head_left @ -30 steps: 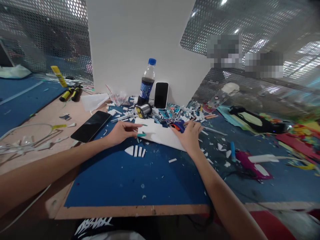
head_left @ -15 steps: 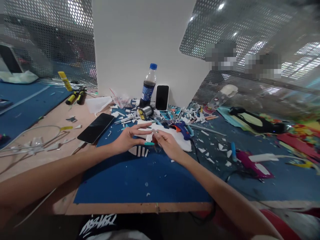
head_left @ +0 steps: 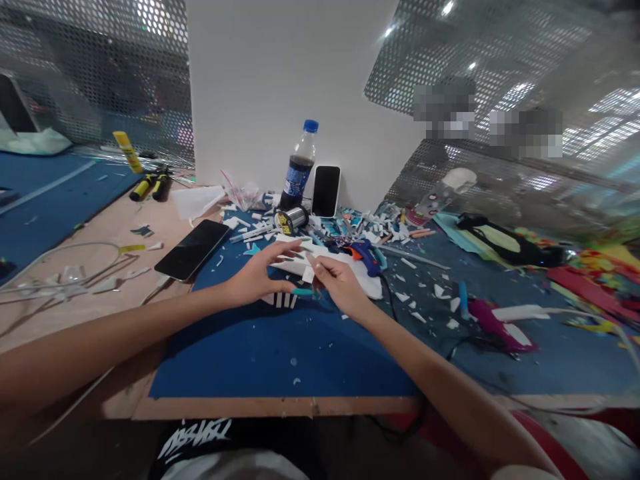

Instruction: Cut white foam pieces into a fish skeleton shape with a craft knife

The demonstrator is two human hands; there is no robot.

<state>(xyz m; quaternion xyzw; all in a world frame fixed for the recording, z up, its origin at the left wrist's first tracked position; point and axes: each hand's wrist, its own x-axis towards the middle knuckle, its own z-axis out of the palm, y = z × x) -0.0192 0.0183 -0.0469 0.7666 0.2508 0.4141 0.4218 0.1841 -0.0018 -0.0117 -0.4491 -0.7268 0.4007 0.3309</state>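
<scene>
My left hand (head_left: 260, 275) hovers over the blue mat (head_left: 280, 347) with its fingers stretched out, the fingertips touching the white foam board (head_left: 370, 285). My right hand (head_left: 337, 283) is right beside it, pinching a small white foam piece (head_left: 308, 274) between thumb and fingers. A row of cut white foam strips (head_left: 285, 301) lies on the mat just under both hands. A blue glue gun (head_left: 365, 257) rests on the foam board just beyond my right hand.
Behind stand a cola bottle (head_left: 299, 171), a white phone (head_left: 325, 191) leaning on the wall and a wire spool (head_left: 291, 218). A black phone (head_left: 192, 249) lies at left. Foam scraps (head_left: 400, 233) litter the back; coloured sheets (head_left: 590, 280) and a black cord (head_left: 470, 343) lie right.
My right hand left the glue gun on the foam board and came in to meet my left hand, now pinching a small white piece. The left hand's fingers stretched out.
</scene>
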